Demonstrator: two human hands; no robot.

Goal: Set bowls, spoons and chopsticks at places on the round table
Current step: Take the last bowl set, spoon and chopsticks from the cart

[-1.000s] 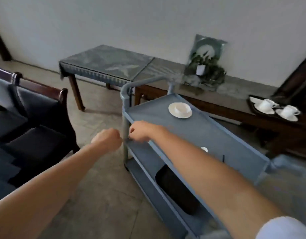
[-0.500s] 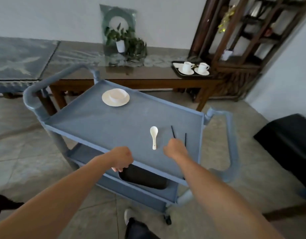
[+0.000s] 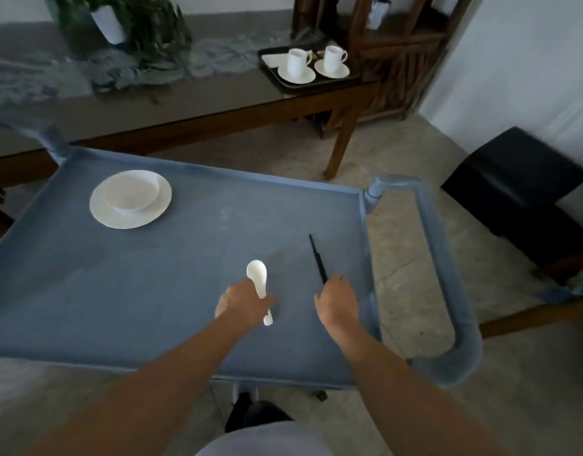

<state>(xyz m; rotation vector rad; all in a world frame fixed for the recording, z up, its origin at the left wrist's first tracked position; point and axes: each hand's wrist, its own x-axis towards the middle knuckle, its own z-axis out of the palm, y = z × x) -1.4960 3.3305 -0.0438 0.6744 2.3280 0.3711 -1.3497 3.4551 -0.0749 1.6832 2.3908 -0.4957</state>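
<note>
Spoon (image 3: 257, 277) and chopsticks (image 3: 317, 258) both lie on the blue cart's top shelf (image 3: 184, 274), toward its right side. Your left hand (image 3: 244, 306) is curled over the white spoon's handle, with the spoon's bowl poking out beyond your fingers and the handle's tip showing below the hand. Your right hand (image 3: 337, 302) pinches the near end of the black chopsticks, which point away from you. At the shelf's far left, the white bowl (image 3: 132, 192) sits on a plate (image 3: 112, 217), well apart from both hands.
</note>
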